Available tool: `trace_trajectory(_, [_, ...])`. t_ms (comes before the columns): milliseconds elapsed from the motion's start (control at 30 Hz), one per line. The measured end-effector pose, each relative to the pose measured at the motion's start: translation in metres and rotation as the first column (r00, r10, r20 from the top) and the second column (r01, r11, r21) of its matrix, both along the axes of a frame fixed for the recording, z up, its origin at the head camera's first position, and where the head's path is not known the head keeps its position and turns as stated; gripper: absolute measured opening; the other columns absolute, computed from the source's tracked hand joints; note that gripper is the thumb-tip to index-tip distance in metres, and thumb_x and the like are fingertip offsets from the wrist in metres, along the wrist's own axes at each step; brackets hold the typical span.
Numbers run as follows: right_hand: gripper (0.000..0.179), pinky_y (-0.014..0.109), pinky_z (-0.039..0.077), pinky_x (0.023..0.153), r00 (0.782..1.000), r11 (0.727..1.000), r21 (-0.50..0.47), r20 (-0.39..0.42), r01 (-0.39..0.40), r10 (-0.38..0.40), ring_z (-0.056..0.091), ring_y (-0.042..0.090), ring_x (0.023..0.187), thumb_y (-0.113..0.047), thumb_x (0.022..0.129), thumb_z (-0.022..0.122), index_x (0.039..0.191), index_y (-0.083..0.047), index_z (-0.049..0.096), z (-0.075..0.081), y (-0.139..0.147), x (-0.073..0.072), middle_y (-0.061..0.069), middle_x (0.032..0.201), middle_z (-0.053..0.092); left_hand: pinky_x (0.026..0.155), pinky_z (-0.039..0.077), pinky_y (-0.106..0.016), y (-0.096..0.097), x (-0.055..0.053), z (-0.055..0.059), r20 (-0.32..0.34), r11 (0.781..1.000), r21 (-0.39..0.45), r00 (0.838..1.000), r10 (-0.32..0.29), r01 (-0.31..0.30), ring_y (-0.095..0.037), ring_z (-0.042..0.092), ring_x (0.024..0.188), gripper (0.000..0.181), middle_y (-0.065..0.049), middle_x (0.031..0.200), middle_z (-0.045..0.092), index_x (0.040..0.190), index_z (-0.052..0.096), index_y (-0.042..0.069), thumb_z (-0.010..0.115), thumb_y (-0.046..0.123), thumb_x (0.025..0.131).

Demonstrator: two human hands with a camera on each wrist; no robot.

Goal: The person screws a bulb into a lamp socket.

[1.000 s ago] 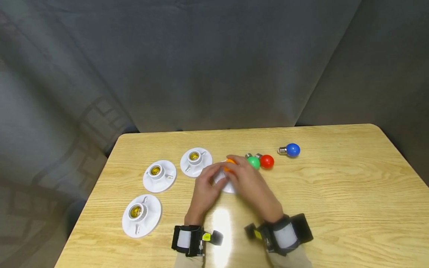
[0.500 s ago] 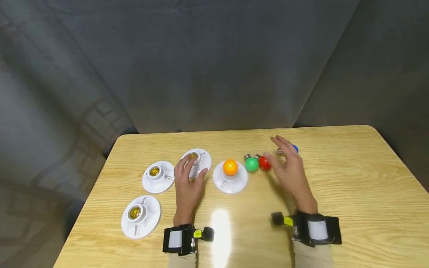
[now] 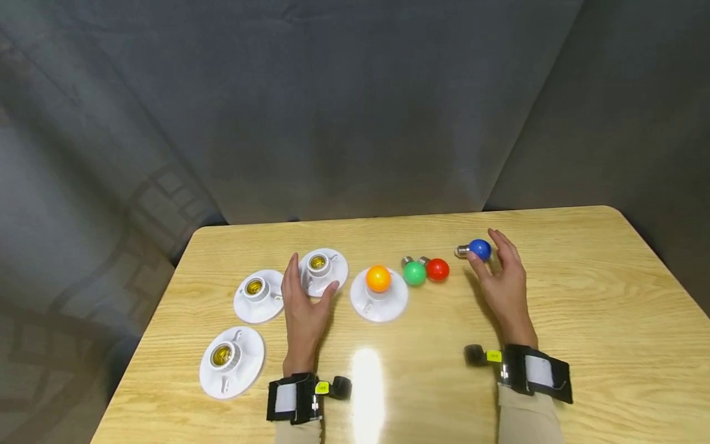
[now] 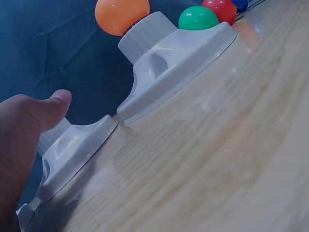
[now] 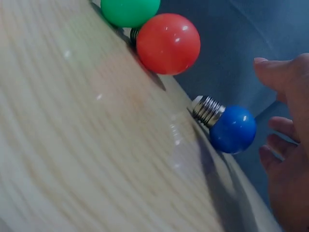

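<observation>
My right hand hovers spread beside a blue light bulb lying on the table. In the right wrist view, a gap shows between the fingers and the blue bulb. My left hand, thumb and fingers apart, is in front of a white lamp holder with a bare brass socket. It holds nothing. To its right, an orange bulb stands upright in another white lamp holder. A green bulb and a red bulb lie side by side between that holder and my right hand.
Two more white lamp holders, one at mid-left and one nearer the front, stand with bulbless sockets. The wooden table reaches back to a dark grey curtain.
Both hands have left the orange bulb, which now shows in its holder. My left hand moved left to the neighbouring lamp holder; my right hand moved right, past the red bulb, to the blue one.
</observation>
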State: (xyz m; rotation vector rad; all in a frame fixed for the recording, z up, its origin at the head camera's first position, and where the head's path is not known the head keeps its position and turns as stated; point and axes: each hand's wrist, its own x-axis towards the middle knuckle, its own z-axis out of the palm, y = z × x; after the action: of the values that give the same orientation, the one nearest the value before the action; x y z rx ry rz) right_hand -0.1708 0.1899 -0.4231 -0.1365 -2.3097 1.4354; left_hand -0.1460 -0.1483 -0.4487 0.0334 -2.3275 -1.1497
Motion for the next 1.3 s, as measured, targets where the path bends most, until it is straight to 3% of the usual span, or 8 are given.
trace_trajectory(300, [0.063, 0.045, 0.027, 0.117, 0.999, 1.000, -0.027, 0.034, -0.012, 0.013, 0.031, 0.028, 0.146, -0.010, 0.090, 0.067, 0.147, -0.010, 0.041, -0.010, 0.005, 0.004, 0.009, 0.157, 0.033, 0.118, 0.026, -0.050, -0.002, 0.004, -0.002, 0.119, 1.000, 0.022, 0.993, -0.016, 0.013, -0.030, 0.029, 0.145, 0.088, -0.014, 0.159, 0.028, 0.156, 0.016, 0.017, 0.070, 0.030, 0.088])
trace_trajectory(433, [0.061, 0.044, 0.029, 0.115, 0.998, 1.000, -0.017, 0.062, -0.017, 0.018, 0.035, 0.032, 0.143, -0.008, 0.092, 0.064, 0.148, -0.009, 0.040, -0.012, 0.007, 0.007, 0.011, 0.157, 0.033, 0.119, 0.026, -0.047, -0.001, 0.006, -0.002, 0.176, 0.999, 0.011, 0.984, -0.035, 0.033, -0.029, 0.030, 0.146, 0.084, -0.014, 0.158, 0.032, 0.157, 0.013, 0.015, 0.065, 0.027, 0.092])
trace_trajectory(633, [0.053, 0.047, 0.033, 0.112, 0.993, 1.000, -0.012, 0.113, -0.026, 0.027, 0.042, 0.036, 0.138, -0.007, 0.096, 0.058, 0.146, -0.007, 0.042, -0.013, 0.004, 0.009, 0.019, 0.149, 0.041, 0.116, 0.030, -0.048, -0.002, 0.010, 0.003, 0.188, 0.998, -0.020, 0.981, -0.050, 0.055, -0.031, 0.037, 0.142, 0.074, -0.018, 0.153, 0.039, 0.154, 0.022, 0.008, 0.063, 0.022, 0.094])
trace_trajectory(833, [0.051, 0.047, 0.033, 0.112, 0.990, 1.000, 0.002, 0.143, -0.001, 0.001, 0.042, 0.035, 0.138, -0.007, 0.096, 0.056, 0.146, -0.008, 0.042, -0.012, 0.003, 0.010, 0.018, 0.148, 0.043, 0.116, 0.030, -0.048, -0.002, 0.010, 0.004, 0.171, 0.997, -0.045, 0.984, -0.050, 0.058, -0.035, 0.039, 0.140, 0.066, -0.021, 0.149, 0.042, 0.150, 0.033, 0.004, 0.063, 0.019, 0.093])
trace_trajectory(967, [0.051, 0.044, 0.034, 0.112, 0.989, 1.000, -0.013, 0.144, 0.018, -0.016, 0.044, 0.034, 0.137, -0.008, 0.096, 0.057, 0.145, -0.008, 0.043, -0.010, 0.002, 0.011, 0.017, 0.148, 0.043, 0.118, 0.026, -0.051, -0.001, 0.010, 0.004, 0.170, 0.997, -0.031, 0.983, -0.068, 0.074, -0.037, 0.033, 0.143, 0.064, -0.023, 0.150, 0.040, 0.147, 0.037, 0.003, 0.063, 0.011, 0.090])
trace_trajectory(1133, [0.052, 0.040, 0.037, 0.111, 0.988, 0.998, -0.031, 0.145, 0.051, -0.046, 0.047, 0.032, 0.135, -0.013, 0.096, 0.059, 0.145, -0.011, 0.044, -0.007, 0.003, 0.014, 0.014, 0.148, 0.044, 0.118, 0.025, -0.051, -0.002, 0.011, 0.005, 0.231, 0.991, 0.052, 0.964, -0.134, 0.125, -0.036, 0.028, 0.145, 0.065, -0.021, 0.154, 0.035, 0.150, 0.034, 0.007, 0.060, 0.002, 0.090])
trace_trajectory(1300, [0.054, 0.041, 0.041, 0.108, 0.988, 0.999, -0.005, 0.154, 0.034, -0.033, 0.050, 0.033, 0.131, -0.020, 0.096, 0.060, 0.147, -0.014, 0.043, -0.001, 0.004, 0.017, 0.012, 0.149, 0.044, 0.117, 0.029, -0.048, -0.008, 0.010, 0.005, 0.271, 0.979, 0.073, 0.941, -0.201, 0.188, -0.034, 0.036, 0.140, 0.067, -0.019, 0.147, 0.043, 0.149, 0.035, 0.009, 0.061, 0.000, 0.088])
